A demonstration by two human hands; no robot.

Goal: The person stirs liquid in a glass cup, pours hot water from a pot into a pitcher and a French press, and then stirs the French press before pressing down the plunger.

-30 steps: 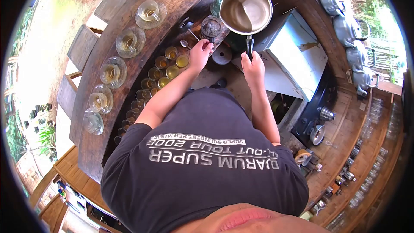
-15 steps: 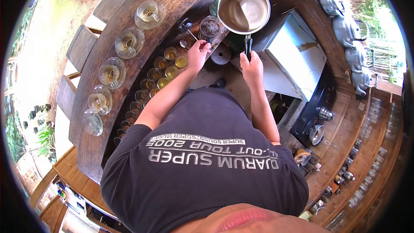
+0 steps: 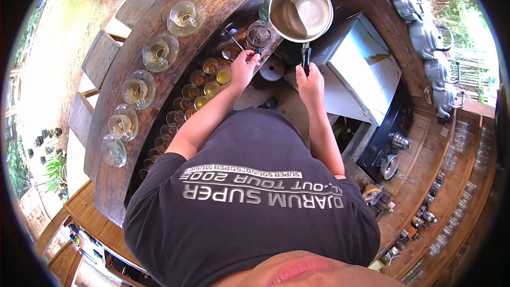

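Observation:
My right hand point(image 3: 311, 78) is wrapped round the black handle of a saucepan point(image 3: 314, 8), pale inside with a shadow across half of it. The pan is held level or slightly tilted over the far end of the lower counter; whether liquid is in it is hard to tell. My left hand point(image 3: 245, 67) has its fingers closed at the black handle of a glass jug point(image 3: 258, 35) with dark content, beside the pan's rim. Left of that hand lie a spoon point(image 3: 227, 55) and a black lid with a metal rod point(image 3: 229, 31). Several small glasses point(image 3: 211, 89) of yellow-brown liquid stand below.
On the curved wooden bar point(image 3: 109, 127) at left, several glass cups on saucers point(image 3: 158, 52) stand in a row. A white cabinet point(image 3: 361, 69) is at right, with a black stove point(image 3: 380, 146) nearer me. Kettles point(image 3: 423, 37) line the far right, above shelves of glasses.
Almost nothing differs. The saucepan and both hands keep the same places, with only a very slight shift of the view.

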